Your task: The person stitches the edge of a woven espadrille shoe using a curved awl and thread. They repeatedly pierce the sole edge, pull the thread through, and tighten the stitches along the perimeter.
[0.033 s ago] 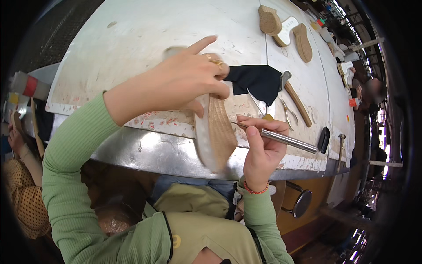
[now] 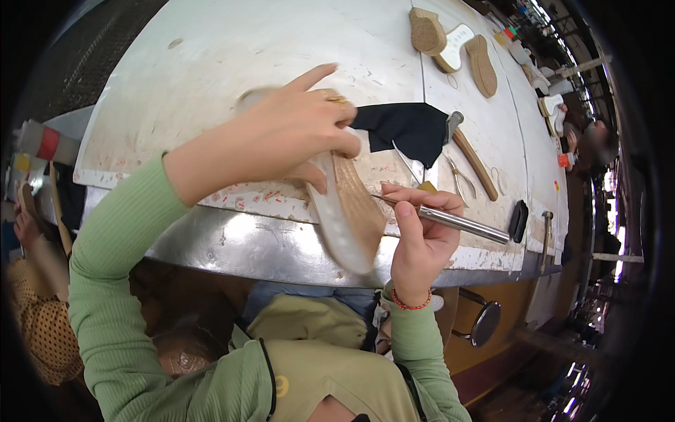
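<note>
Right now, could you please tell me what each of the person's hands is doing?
Left hand: closed on the wedge shoe sole, one finger raised.
Right hand: closed, holding the metal-handled tool.

A rounded yellow character stands on an olive-khaki cloth apron, below the white-topped, metal-edged worktable; toward the worktable's far right, tiny marks on a white, tan-sided wedge sole, possibly print, defy reading.

Wedge sole: showing white face, tan ribbed side; slanting in left hand, blurring | Silver cylindrical tool: resting slantwise in right hand, thin tip pointing at sole's side, contact unclear
</note>
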`<state>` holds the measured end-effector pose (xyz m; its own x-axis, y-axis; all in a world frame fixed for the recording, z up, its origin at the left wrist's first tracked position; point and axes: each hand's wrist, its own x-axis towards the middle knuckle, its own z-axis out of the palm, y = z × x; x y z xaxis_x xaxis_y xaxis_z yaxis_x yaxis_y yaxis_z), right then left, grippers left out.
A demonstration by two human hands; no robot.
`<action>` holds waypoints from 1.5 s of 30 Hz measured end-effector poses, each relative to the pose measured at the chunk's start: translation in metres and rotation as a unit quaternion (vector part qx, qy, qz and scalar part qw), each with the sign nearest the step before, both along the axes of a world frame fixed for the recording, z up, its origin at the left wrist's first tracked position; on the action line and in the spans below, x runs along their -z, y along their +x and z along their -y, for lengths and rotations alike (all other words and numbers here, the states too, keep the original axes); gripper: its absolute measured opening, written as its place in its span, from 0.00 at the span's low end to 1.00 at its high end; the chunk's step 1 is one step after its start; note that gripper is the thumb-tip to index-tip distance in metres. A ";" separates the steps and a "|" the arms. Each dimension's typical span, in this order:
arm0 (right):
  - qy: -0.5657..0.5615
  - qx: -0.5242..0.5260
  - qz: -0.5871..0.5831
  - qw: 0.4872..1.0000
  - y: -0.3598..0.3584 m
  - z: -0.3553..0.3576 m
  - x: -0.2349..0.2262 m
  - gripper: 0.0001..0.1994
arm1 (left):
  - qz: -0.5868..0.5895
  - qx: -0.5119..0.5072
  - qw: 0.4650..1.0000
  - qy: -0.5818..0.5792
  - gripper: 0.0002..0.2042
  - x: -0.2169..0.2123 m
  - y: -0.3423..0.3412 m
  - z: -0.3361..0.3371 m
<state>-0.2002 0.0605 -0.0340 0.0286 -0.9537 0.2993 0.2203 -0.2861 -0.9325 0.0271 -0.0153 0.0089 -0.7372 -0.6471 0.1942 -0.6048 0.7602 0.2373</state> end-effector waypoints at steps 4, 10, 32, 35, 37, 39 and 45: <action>0.007 0.004 0.016 1.000 -0.006 0.004 -0.002 0.16 | -0.040 -0.069 0.996 0.050 0.15 0.000 -0.005 -0.015; 0.015 0.009 -0.027 0.999 0.004 -0.001 -0.002 0.16 | -0.159 -0.013 0.985 0.067 0.11 0.013 -0.008 -0.013; 0.016 0.021 -0.056 0.998 0.007 0.019 -0.010 0.16 | -0.245 0.056 0.963 0.102 0.04 0.023 -0.015 0.015; 0.008 0.010 -0.081 0.997 0.004 0.022 -0.009 0.17 | -0.251 0.056 0.962 0.097 0.03 0.025 -0.015 0.016; 0.023 0.005 -0.049 0.999 0.005 0.022 -0.008 0.16 | -0.253 0.059 0.961 0.096 0.03 0.025 -0.014 0.017; 0.053 0.002 -0.023 0.998 0.006 0.023 -0.010 0.16 | -0.258 0.060 0.959 0.101 0.03 0.026 -0.013 0.018; 0.102 -0.012 -0.019 0.995 0.001 0.028 -0.013 0.15 | -0.260 0.073 0.957 0.103 0.03 0.027 -0.013 0.020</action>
